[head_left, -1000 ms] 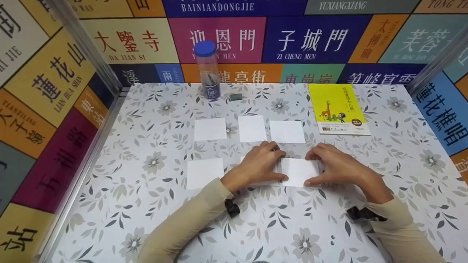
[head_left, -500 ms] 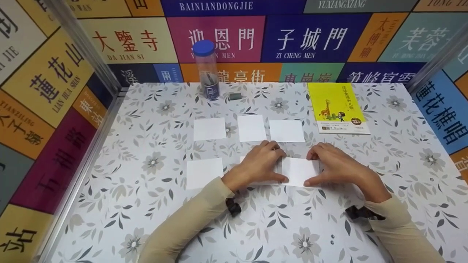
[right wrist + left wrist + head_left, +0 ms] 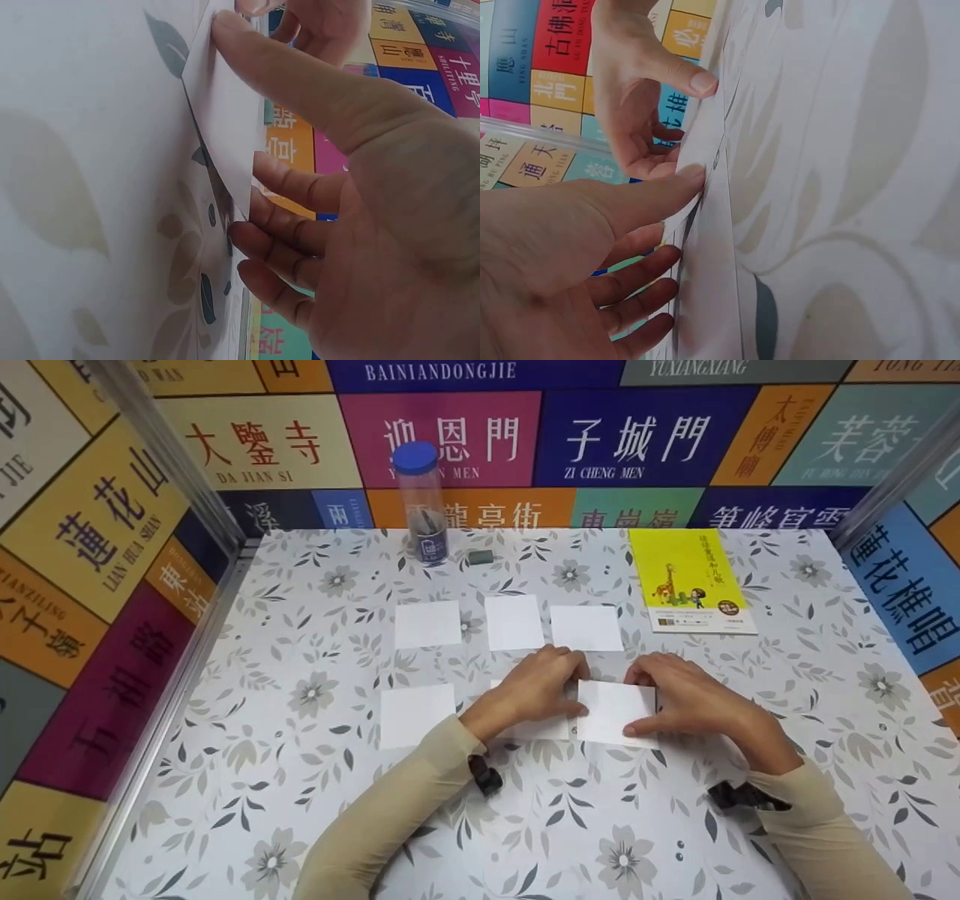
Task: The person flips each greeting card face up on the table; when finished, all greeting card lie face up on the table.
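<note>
In the head view, a square white card point(image 3: 611, 714) lies between my two hands, front right of the other cards. My left hand point(image 3: 536, 690) pinches its left edge; in the left wrist view the left thumb point(image 3: 684, 184) lies on the card and the index finger is behind it. My right hand point(image 3: 690, 701) holds the right side, its thumb point(image 3: 255, 49) on the upper face and fingers at the far edge. The right wrist view shows the card point(image 3: 221, 112) tilted, with an edge raised off the tablecloth. Another white card point(image 3: 544, 726) is partly hidden beneath my left hand.
A white card point(image 3: 417, 714) lies at left. Behind are three more cards, a left one point(image 3: 427, 624), a middle one point(image 3: 514, 622) and a right one point(image 3: 586, 628). Farther back stand a blue-lidded clear canister point(image 3: 421, 502), a small dark green object point(image 3: 480, 556) and a yellow book point(image 3: 690, 577).
My left thumb has moved up along the card's left edge, and the left fingers have shifted. The card's left side now shows more fully and looks raised. My right hand has barely moved.
</note>
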A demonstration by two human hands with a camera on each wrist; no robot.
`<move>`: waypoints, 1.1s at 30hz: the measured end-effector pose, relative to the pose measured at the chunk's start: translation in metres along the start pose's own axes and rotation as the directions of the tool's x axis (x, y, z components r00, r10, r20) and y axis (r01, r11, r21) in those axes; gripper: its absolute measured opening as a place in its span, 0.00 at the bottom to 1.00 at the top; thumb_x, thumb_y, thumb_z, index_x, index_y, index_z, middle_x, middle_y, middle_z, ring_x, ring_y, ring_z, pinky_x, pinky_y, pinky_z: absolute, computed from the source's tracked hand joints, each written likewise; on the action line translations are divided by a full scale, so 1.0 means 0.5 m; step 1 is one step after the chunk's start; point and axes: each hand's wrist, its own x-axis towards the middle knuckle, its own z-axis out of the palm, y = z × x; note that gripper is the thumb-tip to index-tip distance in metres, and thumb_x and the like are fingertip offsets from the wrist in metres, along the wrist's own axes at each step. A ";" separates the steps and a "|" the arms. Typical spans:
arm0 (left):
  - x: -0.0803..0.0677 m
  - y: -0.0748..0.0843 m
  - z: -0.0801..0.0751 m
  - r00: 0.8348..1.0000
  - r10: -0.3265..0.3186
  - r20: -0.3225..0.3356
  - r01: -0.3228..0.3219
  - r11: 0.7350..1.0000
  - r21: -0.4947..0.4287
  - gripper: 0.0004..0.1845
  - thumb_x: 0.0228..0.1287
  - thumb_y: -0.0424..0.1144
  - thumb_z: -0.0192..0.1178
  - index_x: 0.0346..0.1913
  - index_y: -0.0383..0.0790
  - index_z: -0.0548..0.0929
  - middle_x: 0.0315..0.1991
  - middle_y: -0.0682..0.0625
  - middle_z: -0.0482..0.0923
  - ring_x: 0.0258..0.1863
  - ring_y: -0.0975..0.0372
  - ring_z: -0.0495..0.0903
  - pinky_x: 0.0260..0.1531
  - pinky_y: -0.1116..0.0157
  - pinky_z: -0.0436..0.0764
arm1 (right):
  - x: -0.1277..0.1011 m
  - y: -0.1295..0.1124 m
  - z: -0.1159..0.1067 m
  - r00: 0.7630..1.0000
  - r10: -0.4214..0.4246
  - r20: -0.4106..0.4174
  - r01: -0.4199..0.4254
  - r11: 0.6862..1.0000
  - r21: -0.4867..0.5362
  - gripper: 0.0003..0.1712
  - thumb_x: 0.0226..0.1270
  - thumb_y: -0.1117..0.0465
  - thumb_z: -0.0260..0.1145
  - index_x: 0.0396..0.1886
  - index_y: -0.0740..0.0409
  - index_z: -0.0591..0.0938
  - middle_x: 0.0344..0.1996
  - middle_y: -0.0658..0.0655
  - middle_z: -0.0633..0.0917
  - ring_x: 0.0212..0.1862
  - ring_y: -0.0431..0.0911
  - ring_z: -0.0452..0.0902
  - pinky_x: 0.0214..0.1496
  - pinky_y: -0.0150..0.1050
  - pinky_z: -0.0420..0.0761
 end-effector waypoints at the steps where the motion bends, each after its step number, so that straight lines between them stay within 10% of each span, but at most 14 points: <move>1: 0.001 -0.002 -0.001 1.000 0.003 -0.003 -0.004 0.999 -0.041 0.22 0.62 0.46 0.80 0.54 0.45 0.85 0.45 0.53 0.86 0.46 0.61 0.80 0.49 0.64 0.80 | 0.000 0.002 -0.002 1.000 0.007 0.001 -0.007 1.000 0.021 0.37 0.51 0.37 0.88 0.53 0.49 0.81 0.44 0.50 0.85 0.45 0.45 0.75 0.52 0.43 0.74; 7: 0.003 -0.010 -0.001 0.999 0.034 -0.003 -0.034 0.969 -0.247 0.18 0.68 0.35 0.74 0.58 0.41 0.83 0.40 0.49 0.90 0.38 0.65 0.85 0.42 0.72 0.81 | -0.001 0.012 -0.022 0.999 0.034 0.016 -0.036 0.989 0.143 0.18 0.68 0.52 0.81 0.51 0.49 0.83 0.38 0.50 0.88 0.38 0.46 0.80 0.43 0.36 0.79; 21: -0.008 0.052 0.003 0.980 0.086 -0.182 -0.129 0.961 -0.244 0.24 0.75 0.47 0.70 0.66 0.40 0.82 0.53 0.44 0.84 0.48 0.56 0.86 0.45 0.74 0.80 | -0.011 -0.006 -0.051 0.987 -0.018 -0.157 0.090 0.882 0.462 0.17 0.81 0.56 0.69 0.63 0.56 0.83 0.47 0.62 0.88 0.39 0.48 0.92 0.36 0.42 0.92; 25: -0.007 0.063 0.007 0.986 0.065 -0.156 -0.121 0.915 -0.385 0.29 0.79 0.56 0.63 0.70 0.39 0.80 0.62 0.44 0.87 0.56 0.59 0.90 0.54 0.71 0.86 | -0.005 -0.011 -0.045 0.982 -0.087 -0.165 0.162 0.838 0.522 0.20 0.87 0.56 0.59 0.70 0.59 0.78 0.57 0.67 0.87 0.47 0.47 0.93 0.45 0.45 0.93; 33: -0.009 0.066 -0.006 0.995 -0.021 -0.093 -0.039 0.801 -0.597 0.28 0.80 0.61 0.60 0.67 0.44 0.85 0.60 0.51 0.90 0.52 0.65 0.91 0.50 0.74 0.87 | -0.001 -0.012 -0.029 0.977 -0.147 -0.155 0.203 0.865 0.458 0.21 0.88 0.57 0.57 0.73 0.50 0.80 0.62 0.55 0.86 0.57 0.40 0.88 0.54 0.39 0.90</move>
